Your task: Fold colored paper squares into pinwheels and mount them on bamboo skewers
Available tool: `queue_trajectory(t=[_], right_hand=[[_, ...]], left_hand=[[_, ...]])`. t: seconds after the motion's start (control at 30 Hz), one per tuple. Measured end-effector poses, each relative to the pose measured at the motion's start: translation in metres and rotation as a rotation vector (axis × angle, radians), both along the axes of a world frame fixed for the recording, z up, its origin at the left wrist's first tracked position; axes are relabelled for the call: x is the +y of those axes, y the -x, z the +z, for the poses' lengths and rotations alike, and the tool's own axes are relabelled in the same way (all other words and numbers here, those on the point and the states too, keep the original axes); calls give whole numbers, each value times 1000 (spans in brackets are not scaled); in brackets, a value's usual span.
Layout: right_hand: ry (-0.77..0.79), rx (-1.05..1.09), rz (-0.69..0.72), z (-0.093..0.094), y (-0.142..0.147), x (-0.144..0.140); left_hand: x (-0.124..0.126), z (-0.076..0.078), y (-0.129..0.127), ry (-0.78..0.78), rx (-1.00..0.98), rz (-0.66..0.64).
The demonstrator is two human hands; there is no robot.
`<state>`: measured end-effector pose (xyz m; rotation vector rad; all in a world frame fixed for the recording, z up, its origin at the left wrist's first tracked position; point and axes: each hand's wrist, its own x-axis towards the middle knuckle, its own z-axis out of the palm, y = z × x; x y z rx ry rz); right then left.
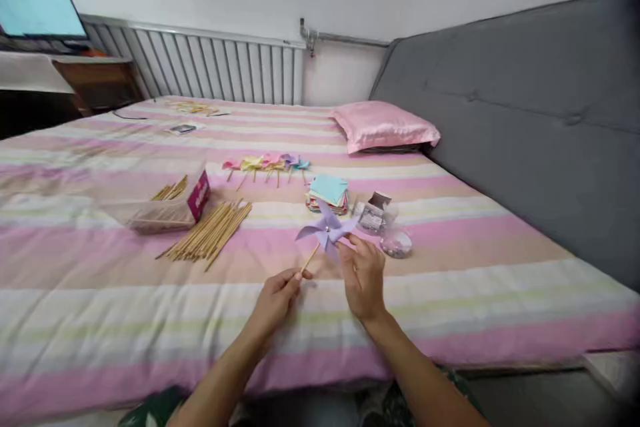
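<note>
A lilac paper pinwheel [328, 229] on a thin wooden stick is held up over the bed. My left hand [281, 295] is closed around the lower part of the stick, thumb on top. At the pinwheel's right side, my right hand [364, 273] has its thumb and fingertips at the edge of one blade, seemingly pinching it. A pin head shows in the middle of the blades. Just behind the pinwheel lies a stack of coloured paper squares [328, 188], light blue on top. Beside my right hand sits a round clear container [397, 243] with small bits inside.
Loose wooden sticks [210, 233] lie left, by a clear plastic box [165, 221] holding more. Several pinwheels [267, 163] lie in a row farther back. An opened small box [373, 212] is right of the paper. A pink pillow [384, 125] rests by the grey headboard [510, 93].
</note>
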<state>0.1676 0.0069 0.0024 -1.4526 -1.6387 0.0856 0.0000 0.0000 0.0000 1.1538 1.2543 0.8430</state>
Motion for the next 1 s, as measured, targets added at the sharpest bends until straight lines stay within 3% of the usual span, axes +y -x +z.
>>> queue_trajectory(t=[0.17, 0.37, 0.5, 0.7, 1.0], right_hand=[[11, 62, 3, -2, 2, 1], [-97, 261, -196, 0, -9, 7], [-112, 165, -205, 1, -17, 12], [-13, 25, -242, -3, -19, 13], [-51, 59, -203, -3, -12, 8]], left_hand=[[0, 0, 1, 3, -27, 4], [-1, 1, 2, 12, -29, -8], [-2, 3, 1, 1, -23, -34], [-2, 2, 1, -4, -25, -64], [-2, 3, 2, 20, -32, -18]])
